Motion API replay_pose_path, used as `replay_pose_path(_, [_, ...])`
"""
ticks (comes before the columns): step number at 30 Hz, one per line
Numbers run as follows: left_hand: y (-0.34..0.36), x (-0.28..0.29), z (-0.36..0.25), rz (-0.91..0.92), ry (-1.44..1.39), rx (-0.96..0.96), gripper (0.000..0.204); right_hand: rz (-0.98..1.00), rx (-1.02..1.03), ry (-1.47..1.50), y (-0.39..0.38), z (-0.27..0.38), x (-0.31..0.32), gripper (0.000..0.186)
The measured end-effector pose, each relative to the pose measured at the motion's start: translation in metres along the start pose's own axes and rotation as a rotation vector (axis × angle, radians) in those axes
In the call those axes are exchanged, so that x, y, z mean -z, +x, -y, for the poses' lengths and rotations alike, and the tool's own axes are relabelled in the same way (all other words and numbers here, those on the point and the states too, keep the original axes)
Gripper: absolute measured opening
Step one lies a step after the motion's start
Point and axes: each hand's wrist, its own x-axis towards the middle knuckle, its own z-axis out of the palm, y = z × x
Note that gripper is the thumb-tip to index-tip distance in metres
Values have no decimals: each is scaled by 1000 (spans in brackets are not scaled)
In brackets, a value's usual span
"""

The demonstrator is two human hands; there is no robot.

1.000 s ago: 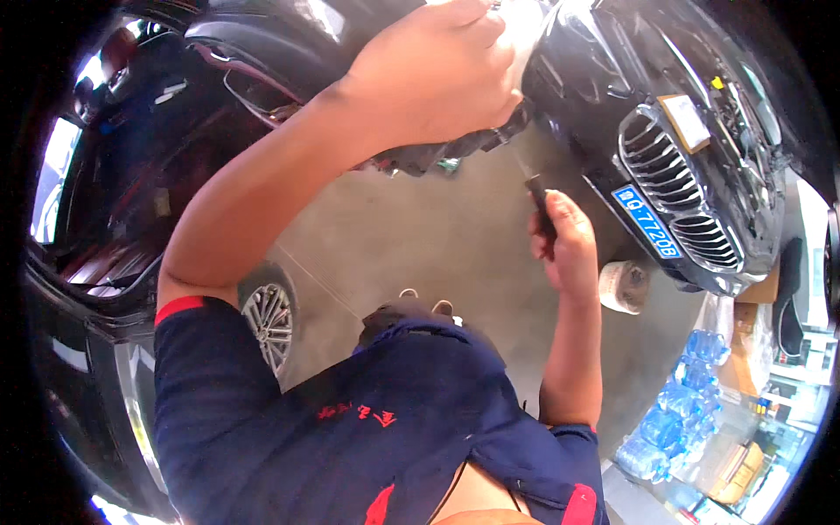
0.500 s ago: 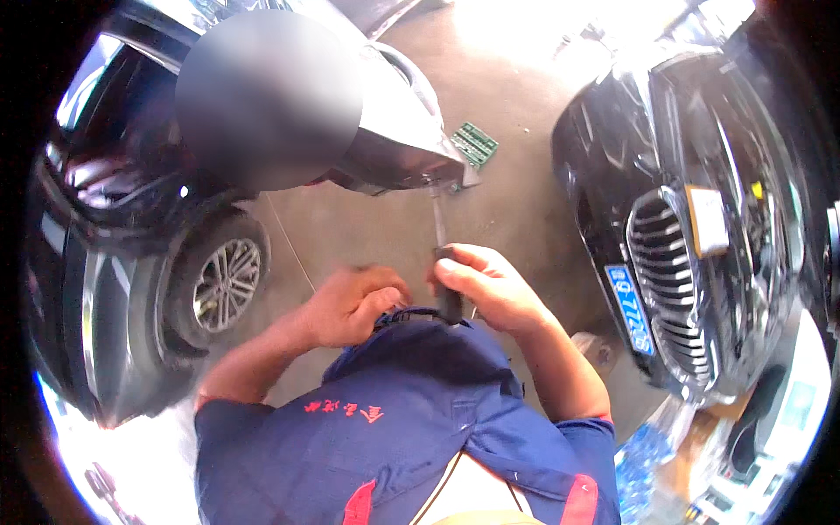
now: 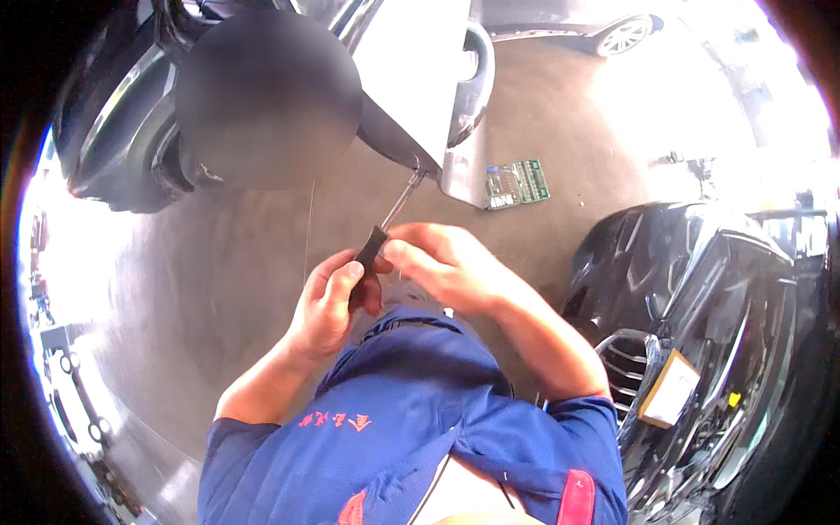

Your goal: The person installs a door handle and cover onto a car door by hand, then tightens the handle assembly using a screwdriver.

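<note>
A screwdriver-style socket driver [image 3: 372, 246], with a black handle and a thin metal shaft, is held in front of my waist. Its shaft points up and away, and a small socket sits at its far tip, by the lower corner of a car's dark panel [image 3: 385, 131]; whether they touch I cannot tell. My left hand [image 3: 325, 306] wraps round the handle, thumb along it. At the handle's upper end, my right hand [image 3: 455, 269] pinches with thumb and forefinger where the shaft begins.
Beyond the panel, an open green tool case [image 3: 518, 184] lies on the floor [image 3: 236, 289]. A black car [image 3: 682, 262] stands at the right, with a clipboard-like board [image 3: 669, 389] on its front. Another car [image 3: 122, 131] is at the upper left, partly hidden by a round blur.
My left hand has come from my waist onto the driver's handle, while my right hand has shifted to its upper end. The driver now slants rightward toward its tip. The whole view has swung.
</note>
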Motion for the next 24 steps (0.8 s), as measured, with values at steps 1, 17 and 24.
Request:
replay_pose_path(1, [-6,-3,-3,-24,-8,2,38,22,-39,-322,-1,14,22,35])
replay_pose_path(17, [-12,-75,-24,-592,779,-137,27,261,815,-806,138,53,204,21])
replay_pose_path(24, [-2,-106,-5,-892,803,-193,27,403,810,-752,161,58,215,25])
